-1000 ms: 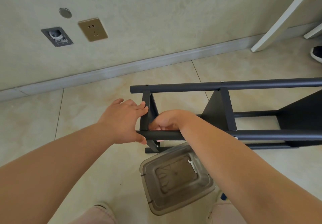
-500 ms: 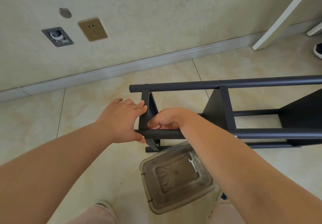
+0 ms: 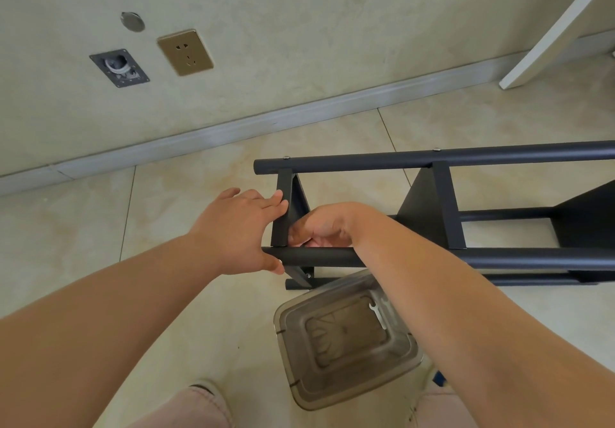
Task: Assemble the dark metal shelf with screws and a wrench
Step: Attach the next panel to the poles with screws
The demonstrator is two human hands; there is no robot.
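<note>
- The shelf (image 3: 442,258) lies on its side, long bars running away to my right.
- My left hand (image 3: 236,231) grips the near bar's end, just beside the crosspiece.
- My right hand (image 3: 324,228) is curled behind the same bar; what it holds, I cannot tell.
- The wrench (image 3: 377,317) waits in the box (image 3: 346,391) below my right wrist.

The shelf (image 3: 432,214) lies on its side on the floor (image 3: 186,201) — a bin (image 3: 346,344) just before it, holding a wrench (image 3: 377,317).
</note>
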